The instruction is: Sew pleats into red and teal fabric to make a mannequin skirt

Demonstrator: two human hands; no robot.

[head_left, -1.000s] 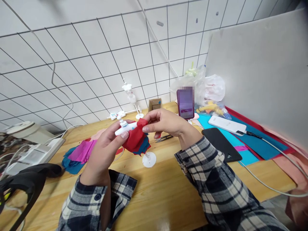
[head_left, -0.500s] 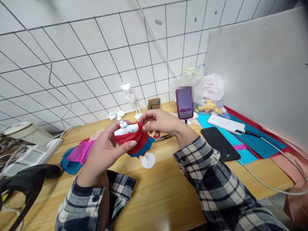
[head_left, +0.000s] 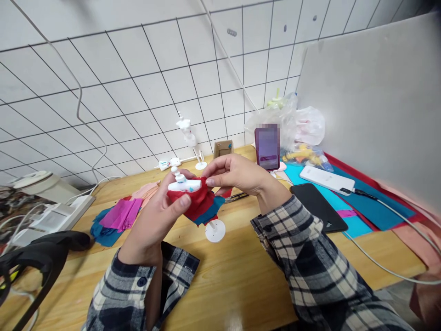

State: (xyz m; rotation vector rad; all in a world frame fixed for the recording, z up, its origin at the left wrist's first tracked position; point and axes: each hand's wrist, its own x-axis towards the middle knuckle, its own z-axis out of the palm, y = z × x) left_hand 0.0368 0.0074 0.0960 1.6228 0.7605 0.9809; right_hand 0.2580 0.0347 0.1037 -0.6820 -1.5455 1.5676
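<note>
A small white mannequin [head_left: 185,185] on a stand with a round white base [head_left: 215,231] is tilted between my hands. Red fabric [head_left: 198,202] with a blue band [head_left: 209,212] below it wraps the mannequin's body. My left hand [head_left: 155,216] is wrapped round the mannequin from the left, its thumb pressing on the red fabric at the front. At the right shoulder, my right hand [head_left: 237,174] pinches the upper edge of the red fabric between thumb and fingers. Scissors [head_left: 237,197] lie partly hidden beneath my right hand.
Another white mannequin [head_left: 188,133] stands by the wall, near a small cardboard box [head_left: 223,148]. A propped phone [head_left: 268,147], black phone [head_left: 319,207] and white power bank [head_left: 326,179] are at right. Pink and blue cloth [head_left: 120,214] and a power strip [head_left: 57,220] are at left.
The view has shifted slightly, moving the whole scene a little to the right. My left thumb has moved up and left on the fabric. Both hands keep hold.
</note>
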